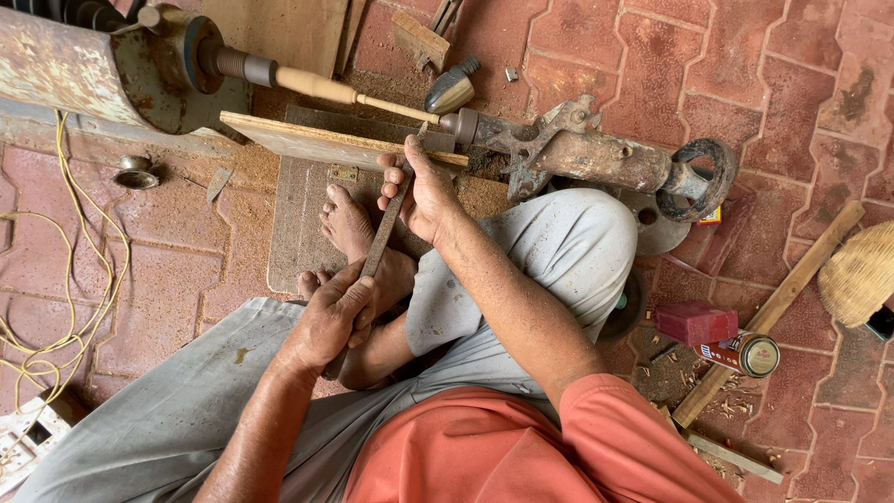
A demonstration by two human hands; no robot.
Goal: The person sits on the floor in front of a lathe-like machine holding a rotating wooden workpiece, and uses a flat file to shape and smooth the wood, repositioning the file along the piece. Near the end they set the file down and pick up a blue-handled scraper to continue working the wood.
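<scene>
Both hands clamped one chisel (382,233): left hand (331,317) at its handle end, right hand (419,191) nearer the tip, long axis toward 1 o'clock, meeting the spindle (372,98) over the rest (317,142).

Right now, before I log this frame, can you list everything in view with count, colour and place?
lathe: one, rusty grey, across the top
wooden spindle: one, pale, mounted in the lathe
wooden board: one, tan, laid in front of the spindle as a rest
long tool: one, dark metal, tip on the board
yellow cord: one, far left on the floor
red box: one, right floor
can: one, red and white, beside the box
wooden stick: one, brown, right floor
woven item: one, straw, right edge
left hand: gripping the tool's lower end
right hand: steadying the tool at the board
</scene>
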